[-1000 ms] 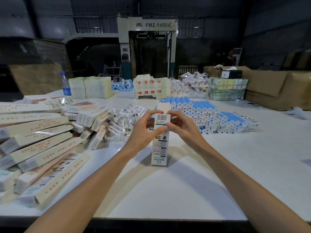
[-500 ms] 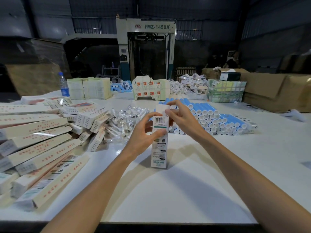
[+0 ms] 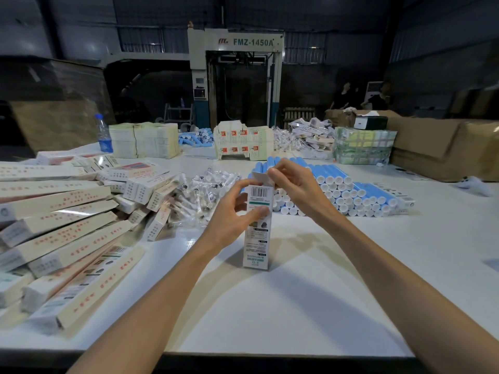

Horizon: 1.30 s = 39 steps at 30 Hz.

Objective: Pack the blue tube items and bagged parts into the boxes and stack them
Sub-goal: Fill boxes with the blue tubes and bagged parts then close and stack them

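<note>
Box (image 3: 256,238) stands upright on the white table (image 3: 297,306), near the middle, its barcode face toward the camera and its bottom edge resting on the tabletop. The left hand (image 3: 232,211) grips the upper part of it, thumb lying across the printed front and fingers curled round the left side. The right hand (image 3: 297,187) is at the open top, where its fingertips pinch the raised top flap (image 3: 260,176) and hold it bent over the opening.

Just beyond the box, to the right, the blue tubes (image 3: 351,190) lie stacked in a long low pile with their white caps facing the near side. To the left of the box, behind the left hand, sits a heap of bagged parts (image 3: 199,195) in clear plastic. Farther left, long cream boxes (image 3: 59,225) with red print lie piled at angles, reaching to the table's near edge.

Along the far side stand a water bottle (image 3: 104,134) and bundles of flat cartons (image 3: 145,140), with a tall machine (image 3: 235,76) marked FMZ-1450A behind them.
</note>
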Available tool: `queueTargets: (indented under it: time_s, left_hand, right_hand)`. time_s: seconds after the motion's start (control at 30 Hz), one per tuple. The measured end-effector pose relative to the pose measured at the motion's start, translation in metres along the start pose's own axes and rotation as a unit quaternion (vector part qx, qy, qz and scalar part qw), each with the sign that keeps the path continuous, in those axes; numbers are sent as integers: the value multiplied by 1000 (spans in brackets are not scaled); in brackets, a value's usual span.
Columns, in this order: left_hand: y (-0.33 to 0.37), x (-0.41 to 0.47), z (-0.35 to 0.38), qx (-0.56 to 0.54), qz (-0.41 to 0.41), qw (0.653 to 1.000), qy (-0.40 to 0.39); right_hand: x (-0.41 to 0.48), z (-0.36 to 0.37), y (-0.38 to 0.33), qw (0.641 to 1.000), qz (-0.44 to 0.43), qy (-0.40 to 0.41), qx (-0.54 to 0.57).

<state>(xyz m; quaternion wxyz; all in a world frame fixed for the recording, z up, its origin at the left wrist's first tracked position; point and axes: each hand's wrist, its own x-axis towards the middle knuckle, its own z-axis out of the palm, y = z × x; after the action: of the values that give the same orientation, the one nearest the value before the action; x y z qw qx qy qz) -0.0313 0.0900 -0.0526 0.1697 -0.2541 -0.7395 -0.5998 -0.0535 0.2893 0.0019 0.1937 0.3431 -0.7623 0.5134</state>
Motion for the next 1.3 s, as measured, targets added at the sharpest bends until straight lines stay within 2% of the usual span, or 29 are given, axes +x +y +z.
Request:
queueTargets:
  time_s: [0.23,0.5,0.7,0.93,1.17,1.3]
  left_hand:
    - [1,0,0,11,1,1000,-1]
    - [5,-4,2,7,10,1000,11]
    - [0,-3,1,-12,-21,999,27]
    - [-5,-3,-1,32,30,999,10]
    - [-2,-5,1,9,41,999,31]
    - [-2,-5,1,15,46,998,27]
  right_hand:
    - [2,0,-1,993,72,-12,94]
    - [11,-4,-2,980,135,-32,141]
    - [14,-6,-6,983,134,-43,120]
    - [8,-11,-10,988,117,-69,77]
    - [-18,0,-2,989,89,-36,112]
    - [-21,9,-3,995,50,3,81]
